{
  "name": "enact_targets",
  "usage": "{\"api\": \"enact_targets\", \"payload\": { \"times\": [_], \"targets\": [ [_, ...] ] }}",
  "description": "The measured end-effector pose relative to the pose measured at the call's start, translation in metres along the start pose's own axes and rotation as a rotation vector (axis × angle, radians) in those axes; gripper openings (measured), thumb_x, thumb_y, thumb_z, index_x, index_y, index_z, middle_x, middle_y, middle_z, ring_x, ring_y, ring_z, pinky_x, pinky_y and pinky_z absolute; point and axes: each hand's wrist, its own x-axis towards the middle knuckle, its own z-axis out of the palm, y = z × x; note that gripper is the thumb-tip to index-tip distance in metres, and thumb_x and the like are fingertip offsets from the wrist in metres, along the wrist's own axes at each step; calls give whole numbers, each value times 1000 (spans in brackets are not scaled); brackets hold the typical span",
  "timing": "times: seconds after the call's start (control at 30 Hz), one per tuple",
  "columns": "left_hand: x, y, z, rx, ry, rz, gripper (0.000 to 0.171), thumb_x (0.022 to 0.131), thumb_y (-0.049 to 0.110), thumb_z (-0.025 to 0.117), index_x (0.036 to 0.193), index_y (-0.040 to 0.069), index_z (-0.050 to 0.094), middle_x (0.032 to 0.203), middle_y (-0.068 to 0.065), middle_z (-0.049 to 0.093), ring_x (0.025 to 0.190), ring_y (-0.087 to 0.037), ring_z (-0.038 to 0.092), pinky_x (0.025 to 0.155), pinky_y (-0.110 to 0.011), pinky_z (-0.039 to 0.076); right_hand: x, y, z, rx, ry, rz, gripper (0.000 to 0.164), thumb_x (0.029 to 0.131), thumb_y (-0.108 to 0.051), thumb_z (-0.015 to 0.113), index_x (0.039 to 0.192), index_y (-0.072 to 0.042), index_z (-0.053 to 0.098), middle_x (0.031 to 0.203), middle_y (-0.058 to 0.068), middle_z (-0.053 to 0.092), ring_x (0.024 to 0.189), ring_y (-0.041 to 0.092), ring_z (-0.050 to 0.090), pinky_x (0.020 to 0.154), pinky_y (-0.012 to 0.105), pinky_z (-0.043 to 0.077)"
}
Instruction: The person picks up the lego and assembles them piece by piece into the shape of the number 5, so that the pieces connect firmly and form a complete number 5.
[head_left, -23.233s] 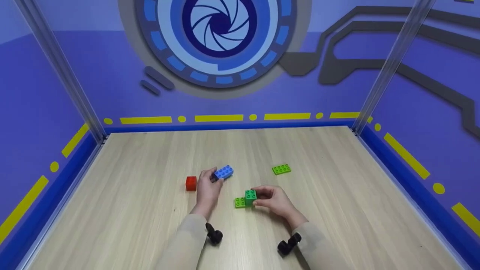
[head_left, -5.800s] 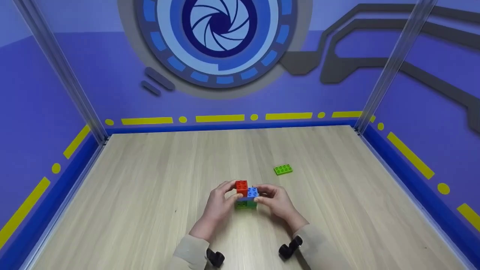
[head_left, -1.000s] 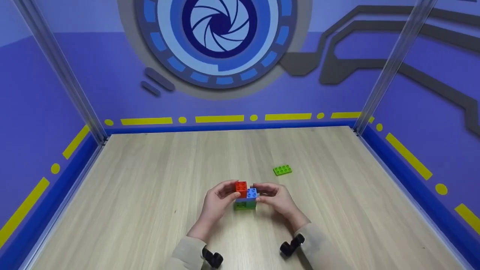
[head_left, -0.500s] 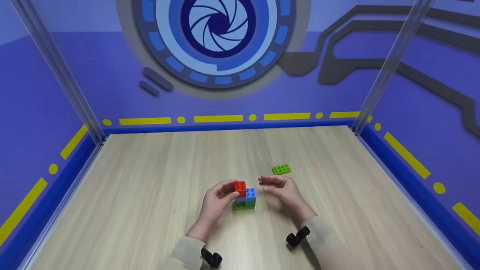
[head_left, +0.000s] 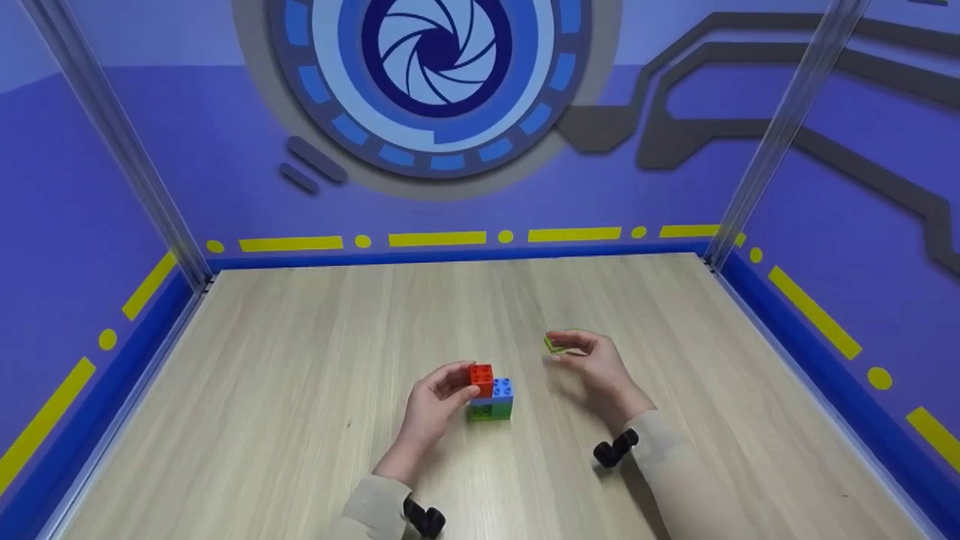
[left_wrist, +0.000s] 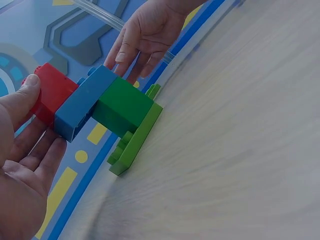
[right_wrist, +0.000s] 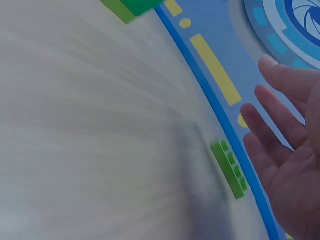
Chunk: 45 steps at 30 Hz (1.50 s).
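My left hand (head_left: 435, 401) pinches a red brick (left_wrist: 54, 91) between thumb and fingers. The red brick sits on one end of a blue brick (left_wrist: 86, 102), leaving blue studs bare beside it. Below the blue brick is a green brick (left_wrist: 125, 106), fixed on a lime-green plate (left_wrist: 141, 142) that rests on the table. Farther back and to the right, my right hand (head_left: 598, 364) hovers by a second lime-green plate (right_wrist: 229, 169), partly hiding it in the head view. In the right wrist view its fingers are spread and apart from that plate.
The wooden table (head_left: 300, 360) carries the pieces. Blue-purple panels (head_left: 180, 150) with yellow dashes enclose its back and sides. A black wrist camera (head_left: 615, 448) sits on each sleeve.
Earlier the red brick lay loose and the left hand held the blue brick; both now sit in the stack. Within the last second, my right hand left the stack, moving back and right.
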Motion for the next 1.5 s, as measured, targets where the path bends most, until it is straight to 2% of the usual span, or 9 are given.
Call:
{"api": "enact_targets", "payload": {
  "times": [0.27,0.43,0.53,0.67,0.8,0.97,1.13,1.3,1.5],
  "targets": [
    [1,-2,0,-5,3,-4,43,92,21,78,133,10,67,130,-14,70,120,-24,66,99,-18,54,16,9,-21,-125,32,-1,42,89,3,74,131,1,67,137,22,65,132,36,58,112,50,49],
    [1,-2,0,-2,1,-5,43,92,20,78,132,10,68,130,-13,70,121,-25,66,99,-18,54,22,16,-30,-149,42,52,45,90,3,72,135,1,64,141,21,62,136,37,54,109,42,52],
    [1,-1,0,-6,-1,-6,43,92,20,78,133,10,68,130,-13,70,121,-25,66,100,-18,54,26,20,-33,-151,41,70,47,91,4,71,137,2,62,144,23,59,140,38,51,114,45,48],
    [1,-1,0,-6,-2,-11,43,92,20,78,133,10,67,131,-13,70,121,-25,66,100,-18,54,32,28,-34,-193,41,61,50,89,7,71,137,4,61,145,25,57,143,40,46,122,53,36],
    [1,-2,0,-4,0,-12,43,92,21,77,133,10,67,131,-13,70,122,-25,66,101,-19,54,36,32,-33,-257,21,82,54,88,8,71,140,4,59,147,25,56,144,40,46,125,53,32],
    [1,-2,-1,-2,1,-10,43,92,22,78,132,10,68,130,-12,70,122,-24,66,101,-19,54,38,32,-30,-353,-21,118,52,91,3,70,142,4,57,147,25,57,142,40,49,122,54,36],
    [2,-2,0,-4,3,-7,43,92,21,78,132,10,68,129,-12,71,121,-24,66,101,-19,54,37,30,-30,-423,-11,105,47,90,1,74,136,2,63,139,23,63,132,39,58,115,52,45],
    [1,-1,0,-4,7,-14,43,91,20,79,132,10,68,130,-12,70,122,-24,66,101,-19,54,35,30,-31,-450,-20,103,47,88,0,77,134,2,65,132,22,67,124,36,64,106,47,53],
    [1,-2,0,-5,6,-12,42,92,20,78,131,11,68,131,-11,70,123,-24,65,102,-20,54,31,27,-30,-474,-60,122,48,91,-2,74,137,0,63,133,22,66,122,33,64,105,47,54]
  ]
}}
